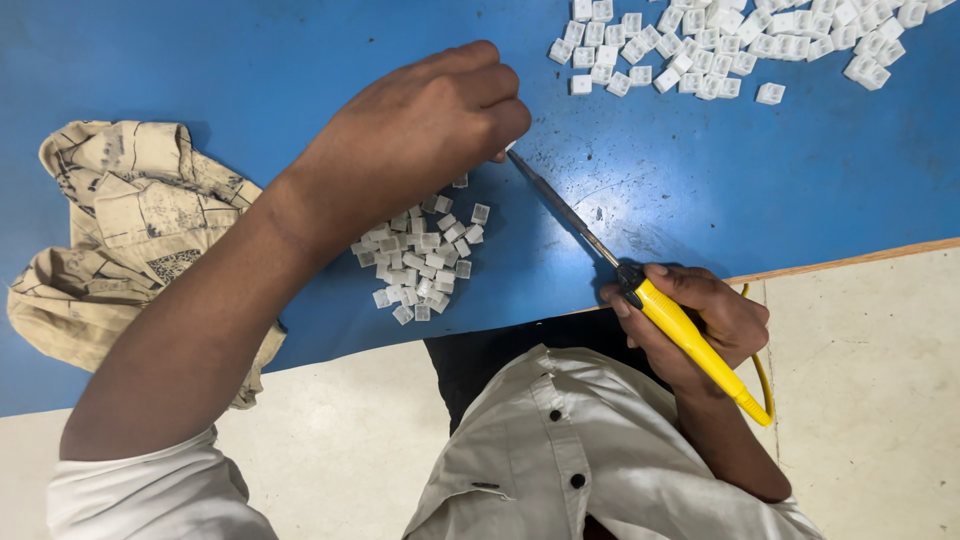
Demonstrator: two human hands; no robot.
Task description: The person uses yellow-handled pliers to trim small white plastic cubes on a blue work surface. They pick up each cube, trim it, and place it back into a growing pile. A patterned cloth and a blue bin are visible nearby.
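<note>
Your right hand (700, 325) is wrapped around the yellow handle of a soldering iron (640, 290), fingers closed firmly on it, near the front edge of the blue bench (300, 60). Your left hand (420, 125) is curled into a loose fist further out on the bench, fingertips pinched on something small and white at the iron's tip; only a sliver of it shows, so you cannot tell its shape, though it looks like one of the small white plastic pieces. The iron's long axis runs diagonally: handle low and toward your right side, slim metal shaft rising up and to the left, tip pointing away from your body and straight at your left fingertips. That is the main risk as things stand: tip and fingers are touching or nearly so, and a small slip of either hand could burn skin. A near pile of white pieces (420, 260) lies just beneath your left wrist, and a drag of the forearm could scatter it. The yellow cord (762, 380) loops down off the bench edge by your right wrist and could snag. A larger heap of white pieces (740, 45) sits at the far right, and a crumpled beige cloth (130, 230) lies to your left, well apart from the iron.
</note>
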